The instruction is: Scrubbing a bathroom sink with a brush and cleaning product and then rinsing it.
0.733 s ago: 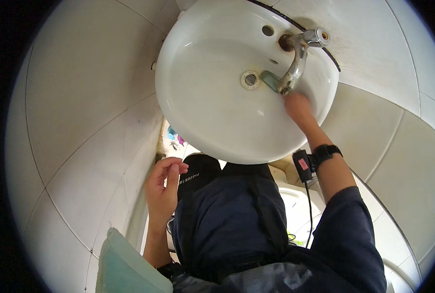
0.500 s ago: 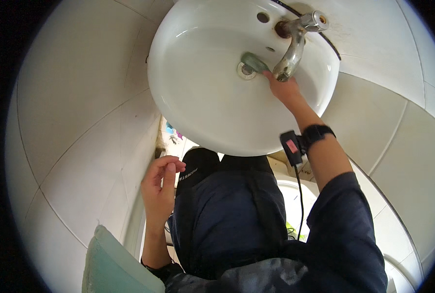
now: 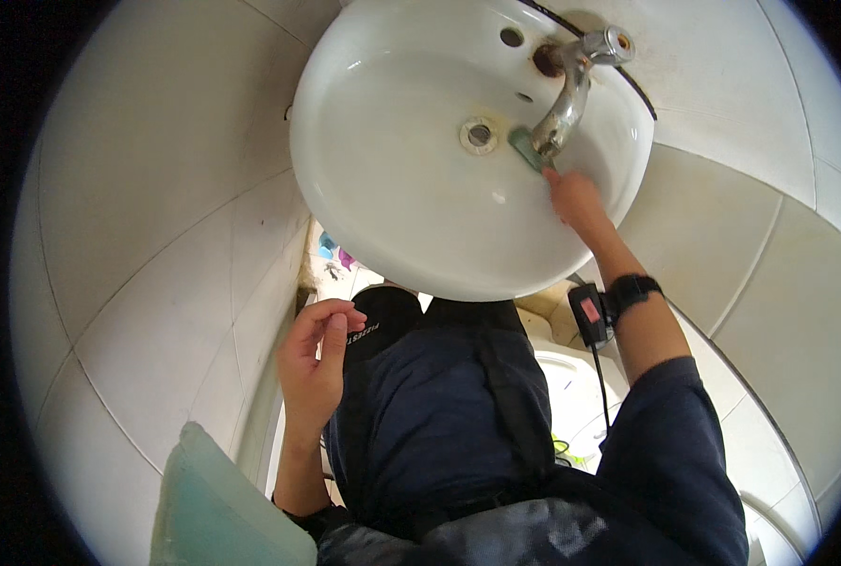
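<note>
My right hand reaches into the white washbasin and is closed round the handle end of a grey-green scrub brush. The brush head rests against the basin's bowl, between the drain and the spout of the chrome tap; the spout covers part of it. My left hand hangs in front of the basin near my left thigh. Its fingers are loosely bent with the thumb apart, and it holds nothing.
Tiled walls stand close on the left and right. A pale green panel-like edge rises at the lower left. From the black band on my right wrist, a small black device trails a cable. Blue and purple items lie on the floor beyond the basin.
My right hand has drawn the brush away from the drain, toward the right and nearer to me, so the drain now shows fully. My left hand has hardly moved.
</note>
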Tool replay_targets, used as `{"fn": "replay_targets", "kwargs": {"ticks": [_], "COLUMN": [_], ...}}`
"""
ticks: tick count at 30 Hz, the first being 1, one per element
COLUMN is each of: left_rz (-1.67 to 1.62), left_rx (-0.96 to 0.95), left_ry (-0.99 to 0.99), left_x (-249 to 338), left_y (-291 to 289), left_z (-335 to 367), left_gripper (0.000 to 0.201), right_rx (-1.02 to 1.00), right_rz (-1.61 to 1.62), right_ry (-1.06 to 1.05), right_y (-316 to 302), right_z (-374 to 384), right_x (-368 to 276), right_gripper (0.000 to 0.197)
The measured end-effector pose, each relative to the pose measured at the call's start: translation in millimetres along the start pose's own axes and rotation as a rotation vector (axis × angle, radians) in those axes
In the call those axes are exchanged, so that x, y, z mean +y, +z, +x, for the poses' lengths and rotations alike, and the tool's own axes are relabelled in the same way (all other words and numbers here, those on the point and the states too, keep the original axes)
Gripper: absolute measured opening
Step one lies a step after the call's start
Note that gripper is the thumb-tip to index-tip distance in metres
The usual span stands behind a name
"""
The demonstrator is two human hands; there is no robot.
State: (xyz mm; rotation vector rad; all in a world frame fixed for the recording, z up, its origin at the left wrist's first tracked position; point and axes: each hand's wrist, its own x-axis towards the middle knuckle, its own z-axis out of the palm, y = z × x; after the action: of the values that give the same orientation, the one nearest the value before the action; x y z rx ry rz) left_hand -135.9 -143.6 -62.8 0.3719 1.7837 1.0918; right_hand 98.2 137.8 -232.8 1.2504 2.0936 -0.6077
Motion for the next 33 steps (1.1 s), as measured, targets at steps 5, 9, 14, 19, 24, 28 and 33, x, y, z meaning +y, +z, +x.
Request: {"fn": "replay_targets", "kwargs": {"ticks": [5, 9, 14, 19, 24, 28, 33], "left_rz": [-0.026, 0.014, -0.033, -0.012, -0.004, -0.038, 0.014], "left_rx": [0.003, 0.036, 0.049, 0.027, 0.003, 0.007, -0.012], "left_ry": [-0.002, 0.008, -0.006, -0.024, 0.001, 0.021, 0.000], "left_x": [-2.9, -0.6, -5.7, 0.2, 0.7, 0.0, 0.2], "left_y": [6.7, 1.2, -1.4, 15.6, 8.7, 10.7, 11.3], "left_z": [6.9, 2.2, 1.1, 7.6, 2.9, 6.5, 2.2], "left_gripper": [0.014, 0.014, 0.013, 0.015, 0.014, 0.013, 0.015], "right_rx": [0.012, 0.161, -0.095, -0.080, 0.011, 0.011, -0.126], "right_rz": [0.190, 0.054, 0.024, 0.421, 0.050, 0.021, 0.137], "right_ry": [0.162, -0.012, 0.022, 0.246, -0.115, -0.022, -0.032], "right_y": [7.1, 22.0, -12.8, 26.5, 30.4, 18.3, 31.9], "right_z": [42.8, 57.4, -2.8, 56.4, 6.3, 13.6, 26.1], "right_x": [-16.3, -8.1, -12.7, -44.7, -24.8, -13.0, -59.8], "right_gripper": [0.037, 0.045, 0.037, 0.046, 0.045, 0.051, 0.053]}}
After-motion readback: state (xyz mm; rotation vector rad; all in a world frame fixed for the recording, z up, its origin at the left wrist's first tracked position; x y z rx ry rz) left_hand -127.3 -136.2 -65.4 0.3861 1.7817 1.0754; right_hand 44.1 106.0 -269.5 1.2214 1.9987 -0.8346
